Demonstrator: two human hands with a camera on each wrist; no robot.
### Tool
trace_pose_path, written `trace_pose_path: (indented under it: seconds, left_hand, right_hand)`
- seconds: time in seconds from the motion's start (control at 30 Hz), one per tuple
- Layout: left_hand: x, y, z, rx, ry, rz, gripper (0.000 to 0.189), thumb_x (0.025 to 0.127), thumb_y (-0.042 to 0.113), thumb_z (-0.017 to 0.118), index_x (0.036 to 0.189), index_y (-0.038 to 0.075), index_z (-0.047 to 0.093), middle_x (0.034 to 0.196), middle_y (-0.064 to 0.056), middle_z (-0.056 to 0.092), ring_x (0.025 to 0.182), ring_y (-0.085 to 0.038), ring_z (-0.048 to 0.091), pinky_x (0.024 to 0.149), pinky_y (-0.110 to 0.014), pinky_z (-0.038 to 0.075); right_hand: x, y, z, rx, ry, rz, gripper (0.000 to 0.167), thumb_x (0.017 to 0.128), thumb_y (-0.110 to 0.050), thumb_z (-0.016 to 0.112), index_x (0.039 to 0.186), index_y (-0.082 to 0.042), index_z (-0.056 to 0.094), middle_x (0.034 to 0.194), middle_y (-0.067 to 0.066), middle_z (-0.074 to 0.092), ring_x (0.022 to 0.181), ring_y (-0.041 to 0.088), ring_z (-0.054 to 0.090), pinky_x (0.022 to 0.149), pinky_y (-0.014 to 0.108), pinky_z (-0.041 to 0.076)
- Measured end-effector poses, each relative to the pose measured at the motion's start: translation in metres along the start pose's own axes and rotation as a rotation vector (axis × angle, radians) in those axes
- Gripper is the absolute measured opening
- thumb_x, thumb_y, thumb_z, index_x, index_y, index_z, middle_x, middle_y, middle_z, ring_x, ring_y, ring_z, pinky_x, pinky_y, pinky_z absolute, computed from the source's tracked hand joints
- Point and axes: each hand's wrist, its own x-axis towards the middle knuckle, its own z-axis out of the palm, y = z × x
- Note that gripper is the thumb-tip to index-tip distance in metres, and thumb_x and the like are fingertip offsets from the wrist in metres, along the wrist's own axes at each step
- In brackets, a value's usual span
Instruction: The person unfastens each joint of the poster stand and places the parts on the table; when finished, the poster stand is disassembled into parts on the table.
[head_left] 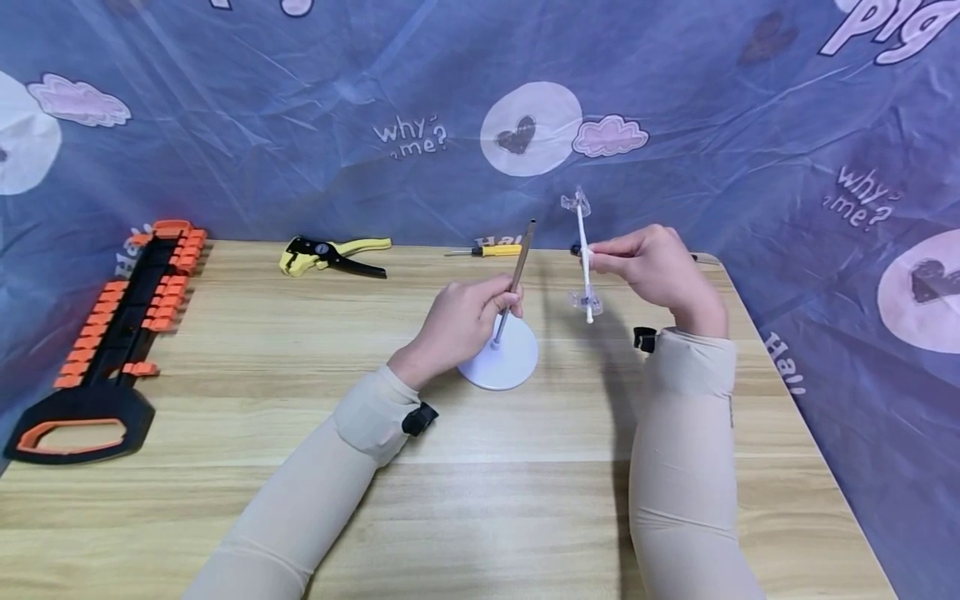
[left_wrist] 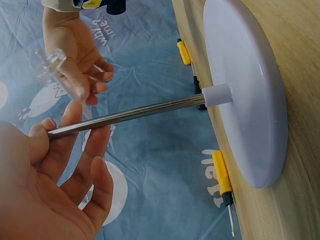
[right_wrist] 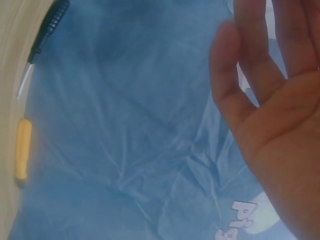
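My left hand (head_left: 467,323) holds a thin metal rod (head_left: 522,260) between thumb and fingers, high on its length. The rod rises from a short white collar on a round white base (head_left: 501,371), which sits on the wooden table. To the right, my right hand (head_left: 651,265) pinches a slim white bar (head_left: 584,242) near its middle, up in the air. Clear plastic pieces (head_left: 577,200) are fitted at both ends of the bar. In the left wrist view, the bar is blurred beside the right hand's fingertips. The right wrist view shows the palm and fingers (right_wrist: 250,70), not the bar.
A black and orange rack with a handle (head_left: 82,421) lies at the left. Along the back edge are a yellow and black wire stripper (head_left: 322,255) and a yellow screwdriver (head_left: 498,250). A black-handled screwdriver (right_wrist: 47,27) lies farther right, before a blue printed cloth (head_left: 300,125).
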Motion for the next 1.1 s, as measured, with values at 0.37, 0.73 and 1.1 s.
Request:
trace_pose_path:
  seconds: [0.37, 0.73, 1.1]
  left_hand:
    - [0.0, 0.0, 0.001, 0.007, 0.002, 0.0, 0.022, 0.111, 0.023, 0.056, 0.097, 0.019, 0.072, 0.09, 0.006, 0.079, 0.098, -0.02, 0.079, 0.086, -0.042, 0.059]
    - [0.0, 0.0, 0.0, 0.013, -0.002, -0.01, 0.023, 0.111, 0.023, 0.055, 0.097, 0.02, 0.072, 0.091, 0.007, 0.079, 0.098, -0.02, 0.078, 0.086, -0.042, 0.058]
    - [0.0, -0.001, 0.0, 0.007, -0.001, -0.008, 0.022, 0.111, 0.023, 0.055, 0.097, 0.019, 0.072, 0.091, 0.006, 0.08, 0.099, -0.021, 0.078, 0.085, -0.042, 0.059]
  right_hand:
    - [0.009, 0.009, 0.01, 0.019, -0.091, 0.07, 0.026, 0.098, -0.031, 0.078, 0.12, -0.018, 0.082, 0.116, 0.009, 0.079, 0.117, 0.024, 0.07, 0.095, 0.039, 0.051]
    - [0.015, 0.015, 0.018, 0.021, -0.152, 0.087, 0.025, 0.097, -0.03, 0.08, 0.119, -0.018, 0.083, 0.111, 0.006, 0.081, 0.104, 0.017, 0.069, 0.09, 0.036, 0.051]
    - [0.021, 0.024, 0.027, 0.027, -0.203, 0.098, 0.024, 0.096, -0.027, 0.081, 0.116, -0.014, 0.084, 0.108, 0.007, 0.082, 0.102, 0.02, 0.072, 0.097, 0.043, 0.051]
